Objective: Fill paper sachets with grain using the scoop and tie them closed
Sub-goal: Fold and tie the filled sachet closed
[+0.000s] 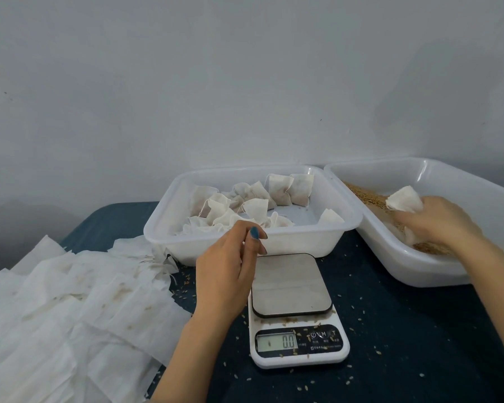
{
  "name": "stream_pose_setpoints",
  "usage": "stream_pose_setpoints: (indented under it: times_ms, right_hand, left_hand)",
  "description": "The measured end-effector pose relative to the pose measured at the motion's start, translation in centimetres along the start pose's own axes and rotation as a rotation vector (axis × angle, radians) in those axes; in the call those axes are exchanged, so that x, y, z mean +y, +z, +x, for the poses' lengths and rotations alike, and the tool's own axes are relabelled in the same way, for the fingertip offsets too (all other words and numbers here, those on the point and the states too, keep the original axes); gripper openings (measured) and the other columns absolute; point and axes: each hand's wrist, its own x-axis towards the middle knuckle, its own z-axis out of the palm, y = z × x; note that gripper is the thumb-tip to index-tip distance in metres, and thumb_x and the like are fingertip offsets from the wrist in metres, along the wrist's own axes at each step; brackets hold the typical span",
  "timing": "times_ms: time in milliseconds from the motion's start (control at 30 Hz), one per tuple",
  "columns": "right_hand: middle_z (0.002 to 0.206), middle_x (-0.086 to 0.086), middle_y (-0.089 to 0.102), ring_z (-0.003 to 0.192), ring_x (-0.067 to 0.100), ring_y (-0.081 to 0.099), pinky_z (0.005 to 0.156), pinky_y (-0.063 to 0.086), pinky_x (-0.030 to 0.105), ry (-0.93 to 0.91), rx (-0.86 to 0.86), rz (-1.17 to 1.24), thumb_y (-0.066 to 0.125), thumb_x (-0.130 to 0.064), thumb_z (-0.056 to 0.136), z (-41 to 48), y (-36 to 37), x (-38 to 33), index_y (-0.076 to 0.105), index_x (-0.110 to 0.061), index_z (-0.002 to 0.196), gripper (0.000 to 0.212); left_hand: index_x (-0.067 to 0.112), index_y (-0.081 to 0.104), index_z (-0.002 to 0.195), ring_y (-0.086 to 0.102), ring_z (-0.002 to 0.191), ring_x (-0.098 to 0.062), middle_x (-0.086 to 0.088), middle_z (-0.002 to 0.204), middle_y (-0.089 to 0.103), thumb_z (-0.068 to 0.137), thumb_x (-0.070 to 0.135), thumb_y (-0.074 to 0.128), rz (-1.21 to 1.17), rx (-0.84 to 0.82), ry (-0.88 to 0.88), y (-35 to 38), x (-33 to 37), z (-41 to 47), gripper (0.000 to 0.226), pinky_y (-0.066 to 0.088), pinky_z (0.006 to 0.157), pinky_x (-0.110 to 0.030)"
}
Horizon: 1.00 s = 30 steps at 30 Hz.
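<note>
Flat sachets [70, 309] lay nearest, spread in an overlapping pile over the near left part of the desk [405, 330], which was covered with a dark blue cloth. Just right of them stood a white scale [298, 338], and its display read 0.0. Loose grains were scattered on the cloth and on the body of the scale.

The left hand [227, 269] hovered over the far left corner of the scale plate. Its fingers were loosely curled and the thumb lay against the forefinger, holding nothing that I could see. Behind it a white tray [274, 242] held filled sachets [245, 207], mostly in its left and far part.

To the right a second tray [437, 274] stood just beside the first one and held grain [364, 191]. The right hand [440, 219] was inside this tray, over the grain, and gripped a sachet [405, 200] whose top stuck out above the fingers.

A plain pale wall [245, 82] rose behind the desk. Open cloth lay at the near right, between the scale and the grain tray. The far left edge of the desk showed beyond the flat sachets.
</note>
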Motion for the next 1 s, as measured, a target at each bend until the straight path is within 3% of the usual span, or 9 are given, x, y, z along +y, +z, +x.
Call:
stream_pose_setpoints:
  times_ms: [167,267,400,533,633,700,800,900,1000]
  right_hand:
    - [0.075,-0.004,0.06,0.069,0.014,0.058,0.057,0.039,0.028,-0.078,0.175,0.618,0.069,-0.032,0.085,-2.4,0.0,-1.8,0.056,-0.025,0.078,0.016]
    - [0.077,-0.004,0.063,0.062,0.006,0.06,0.055,0.044,0.025,-0.146,0.171,0.984,0.073,-0.026,0.083,-5.3,0.1,-4.3,0.062,-0.026,0.083,0.011]
    - [0.074,-0.005,0.062,0.053,-0.004,0.057,0.048,0.047,0.016,-0.23,0.058,1.149,0.087,-0.025,0.064,-9.2,2.3,-7.0,0.06,-0.019,0.093,0.04]
    - [0.074,-0.022,0.069,0.068,-0.006,0.064,0.058,0.05,0.012,-0.377,-0.081,0.921,0.087,-0.027,0.067,-11.8,5.7,-8.6,0.061,-0.027,0.089,0.034]
    - [0.092,-0.017,0.068,0.087,0.003,0.064,0.074,0.055,0.027,-0.472,-0.205,0.683,0.081,-0.05,0.067,-12.9,7.4,-9.4,0.061,-0.033,0.104,0.045]
    - [0.092,-0.022,0.064,0.081,0.002,0.063,0.068,0.055,0.028,-0.525,-0.233,0.574,0.069,-0.063,0.06,-13.1,8.0,-9.7,0.053,-0.04,0.1,0.049]
    - [0.088,-0.027,0.063,0.079,-0.004,0.062,0.066,0.054,0.023,-0.527,-0.235,0.421,0.059,-0.066,0.053,-13.3,8.5,-10.0,0.044,-0.045,0.099,0.053]
    - [0.092,-0.023,0.066,0.084,-0.003,0.063,0.068,0.053,0.024,-0.537,-0.319,0.494,0.068,-0.057,0.058,-13.5,8.9,-9.4,0.043,-0.046,0.103,0.053]
    - [0.108,-0.009,0.067,0.1,0.008,0.065,0.082,0.056,0.032,-0.54,-0.5,0.801,0.081,-0.044,0.067,-13.1,8.2,-7.7,0.055,-0.03,0.115,0.056]
  left_hand:
    - [0.031,0.058,0.095,0.054,0.063,0.006,0.02,0.074,0.064,0.1,0.044,0.028,-0.001,-0.001,0.015,0.2,0.0,0.0,0.033,0.04,0.053,-0.024]
    - [0.031,0.058,0.096,0.056,0.066,0.005,0.022,0.073,0.064,0.1,0.046,0.029,-0.004,-0.009,0.022,0.2,0.0,0.0,0.033,0.042,0.053,-0.024]
    - [0.034,0.057,0.095,0.057,0.066,-0.001,0.022,0.079,0.065,0.096,0.055,0.034,-0.06,-0.042,0.003,0.2,0.2,0.0,0.031,0.036,0.053,-0.019]
    - [0.04,0.059,0.101,0.06,0.074,-0.006,0.022,0.09,0.062,0.088,0.07,0.042,-0.159,-0.143,0.002,0.1,0.8,-0.1,0.036,0.04,0.059,-0.019]
    - [0.039,0.062,0.105,0.061,0.086,-0.007,0.022,0.097,0.063,0.084,0.076,0.043,-0.161,-0.226,0.016,0.3,1.6,-0.3,0.046,0.042,0.064,-0.022]
    - [0.038,0.061,0.103,0.061,0.088,-0.005,0.022,0.097,0.064,0.082,0.074,0.047,-0.162,-0.253,-0.002,0.6,2.1,-0.4,0.044,0.045,0.066,-0.024]
    - [0.036,0.061,0.099,0.061,0.085,-0.004,0.02,0.094,0.065,0.082,0.061,0.056,-0.173,-0.271,-0.045,1.2,2.4,-0.5,0.03,0.048,0.066,-0.026]
    - [0.027,0.062,0.096,0.062,0.076,-0.007,0.013,0.086,0.068,0.092,0.032,0.062,-0.177,-0.303,-0.076,1.5,1.9,-0.6,0.007,0.052,0.068,-0.037]
    - [0.027,0.057,0.093,0.057,0.06,-0.012,0.006,0.077,0.068,0.096,0.027,0.062,-0.186,-0.257,-0.145,1.4,1.3,-0.3,0.006,0.049,0.059,-0.034]
